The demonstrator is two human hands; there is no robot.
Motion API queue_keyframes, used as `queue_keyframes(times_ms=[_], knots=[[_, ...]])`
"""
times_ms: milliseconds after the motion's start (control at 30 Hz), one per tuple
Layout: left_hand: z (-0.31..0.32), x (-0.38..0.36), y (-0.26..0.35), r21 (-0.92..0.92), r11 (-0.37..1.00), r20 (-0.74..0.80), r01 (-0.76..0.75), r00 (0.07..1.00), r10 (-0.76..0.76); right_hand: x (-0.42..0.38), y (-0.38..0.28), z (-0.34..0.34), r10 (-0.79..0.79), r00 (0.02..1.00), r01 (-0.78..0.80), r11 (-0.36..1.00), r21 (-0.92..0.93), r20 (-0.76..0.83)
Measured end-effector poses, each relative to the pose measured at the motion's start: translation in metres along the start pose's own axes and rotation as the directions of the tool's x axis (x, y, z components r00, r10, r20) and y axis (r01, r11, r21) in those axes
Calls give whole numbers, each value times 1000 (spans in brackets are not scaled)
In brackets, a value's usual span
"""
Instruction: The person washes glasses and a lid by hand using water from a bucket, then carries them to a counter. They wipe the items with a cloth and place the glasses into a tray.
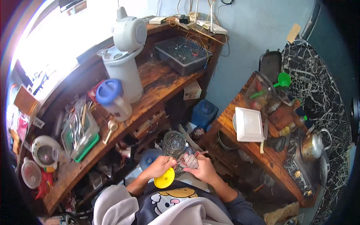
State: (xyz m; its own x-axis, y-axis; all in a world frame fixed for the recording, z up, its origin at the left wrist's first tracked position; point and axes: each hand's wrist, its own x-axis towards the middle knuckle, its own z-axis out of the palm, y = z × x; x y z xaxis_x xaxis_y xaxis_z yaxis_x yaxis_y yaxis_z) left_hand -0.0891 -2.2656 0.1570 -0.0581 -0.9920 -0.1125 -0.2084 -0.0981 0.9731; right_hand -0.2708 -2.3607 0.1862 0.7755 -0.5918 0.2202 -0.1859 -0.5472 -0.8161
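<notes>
A clear glass mug with a dimpled pattern is held in front of my body, its open mouth tilted up and away from me. My left hand is closed at the near end of the mug, and a round yellow lid hangs just beneath those fingers. A checked cloth is bunched in my right hand, close beside the mug. The fingers of that hand are wrapped round the cloth.
On the left wooden counter stand a blue-lidded pitcher, a white thermos dispenser, a cutlery basket and a small fan. The right counter holds a white square dish, a knife and a metal kettle.
</notes>
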Motion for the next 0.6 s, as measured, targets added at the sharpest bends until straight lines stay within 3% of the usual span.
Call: queue_keyframes(times_ms=[67,100,167,200,233,300,367,433,500,567,600], knots=[[-30,24,-1,-164,985,-44,46,998,-54,40,3,-4,-53,998,51,997,-52,-38],[-47,38,-4,-160,986,-35,39,998,-45,60,7,-6,-53,997,50,997,-59,-49],[-77,64,-14,-185,982,-269,-32,963,-19,95,13,-14,-161,981,134,966,-219,-108],[-99,75,-18,-135,991,-237,-27,971,-6,112,12,-22,-57,990,30,979,-200,-130],[-115,84,-23,-133,991,-252,9,967,-42,132,18,-30,-56,990,27,978,-209,-132],[-134,97,-25,-222,964,-246,149,948,-203,171,31,-47,-137,948,49,955,-292,-288],[-144,108,-35,-179,972,-295,155,934,-203,216,37,-61,-185,886,28,936,-350,-424],[-146,116,-44,-133,975,-340,176,916,-212,269,43,-70,-185,813,-20,938,-345,-551],[-150,120,-51,-209,971,-295,113,940,-172,323,68,-73,-138,783,-27,967,-254,-606],[-148,123,-45,-230,968,-259,95,953,-155,380,81,-66,-136,727,118,990,-73,-673],[-146,126,-41,-204,975,-276,82,951,-138,409,92,-63,-82,722,77,996,-38,-687]])
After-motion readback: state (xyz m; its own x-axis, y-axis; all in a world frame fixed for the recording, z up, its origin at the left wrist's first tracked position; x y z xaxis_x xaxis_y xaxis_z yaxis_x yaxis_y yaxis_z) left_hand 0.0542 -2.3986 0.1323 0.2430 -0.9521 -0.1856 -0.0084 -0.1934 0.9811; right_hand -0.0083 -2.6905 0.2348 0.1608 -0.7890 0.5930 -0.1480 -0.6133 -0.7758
